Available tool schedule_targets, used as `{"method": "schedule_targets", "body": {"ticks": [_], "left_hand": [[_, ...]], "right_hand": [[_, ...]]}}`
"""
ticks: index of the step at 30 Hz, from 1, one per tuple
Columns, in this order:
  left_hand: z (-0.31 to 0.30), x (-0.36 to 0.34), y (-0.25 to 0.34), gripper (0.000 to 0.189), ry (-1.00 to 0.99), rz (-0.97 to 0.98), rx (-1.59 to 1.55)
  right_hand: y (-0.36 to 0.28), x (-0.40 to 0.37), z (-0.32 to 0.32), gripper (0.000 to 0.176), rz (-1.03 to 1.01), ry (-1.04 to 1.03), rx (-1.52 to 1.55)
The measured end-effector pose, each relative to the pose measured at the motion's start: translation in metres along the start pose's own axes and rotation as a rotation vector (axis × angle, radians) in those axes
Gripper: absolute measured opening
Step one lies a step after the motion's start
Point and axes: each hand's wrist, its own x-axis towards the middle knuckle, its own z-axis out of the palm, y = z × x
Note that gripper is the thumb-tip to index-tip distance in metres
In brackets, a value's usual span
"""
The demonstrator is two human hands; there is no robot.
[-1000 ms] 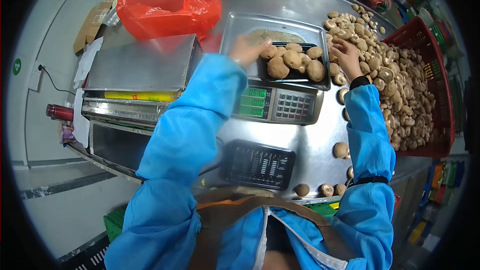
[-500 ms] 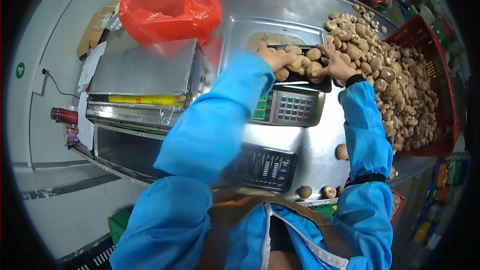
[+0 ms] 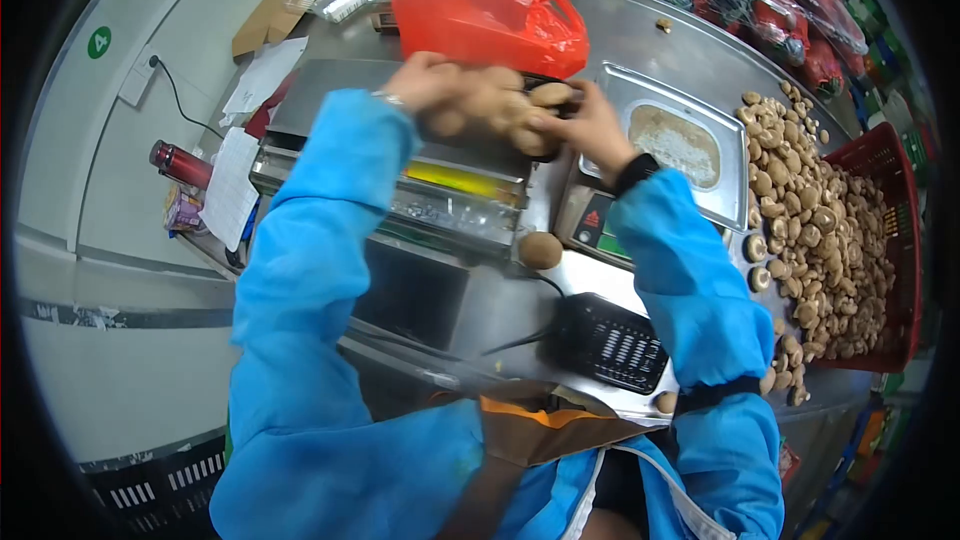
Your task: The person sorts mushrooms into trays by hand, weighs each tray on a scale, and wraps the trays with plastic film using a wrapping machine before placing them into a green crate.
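Observation:
Between my two hands is a black tray heaped with brown shiitake mushrooms (image 3: 492, 105), smeared by motion. My left hand (image 3: 428, 85) grips its left end; some of the fingers are blurred. The right hand (image 3: 592, 128) has hold of the right end, thumb over the mushrooms. Below the tray is a metal wrapping machine (image 3: 330, 100) with a yellow strip along its front. To the right, the weighing scale's metal pan (image 3: 735, 120) shows a wet, whitish patch. One loose mushroom (image 3: 540, 250) lies between the machine and the scale.
A red plastic bag (image 3: 480, 0) stands just beyond my hands. At right, mushrooms (image 3: 810, 240) spill from a red crate (image 3: 905, 250) onto the steel table. A black slotted item (image 3: 612, 342) lies near the front edge. A red bottle (image 3: 182, 164) is at far left.
Both hands have lifted the tray of mushrooms off the scale and carried it left, over the wrapping machine. The camera view has shifted left. A loose mushroom now shows beside the scale.

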Motion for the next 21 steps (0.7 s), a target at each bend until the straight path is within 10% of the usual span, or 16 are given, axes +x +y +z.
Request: {"method": "schedule_targets", "body": {"ticks": [9, 14, 16, 18, 21], "left_hand": [[-0.146, 0.027, -0.105, 0.088, 0.019, -0.01, 0.088], [-0.134, 0.007, -0.093, 0.073, 0.264, 0.104, 0.422], [-0.097, -0.023, -0.063, 0.057, 0.525, 0.508, 0.522], [-0.032, -0.061, -0.028, 0.045, -0.09, 0.378, -0.095], [0.082, -0.116, -0.007, 0.041, -0.553, 0.564, 0.111]], "right_hand": [[-0.002, 0.037, 0.173, 0.073, -0.014, 0.083, -0.164], [-0.021, -0.009, 0.094, 0.039, -0.12, -0.034, -0.264], [-0.016, -0.059, 0.038, 0.028, -0.046, -0.1, -0.198], [0.007, -0.114, -0.018, 0.027, 0.11, -0.067, -0.321], [0.039, -0.185, -0.088, 0.036, 0.158, -0.133, -0.898]]}}
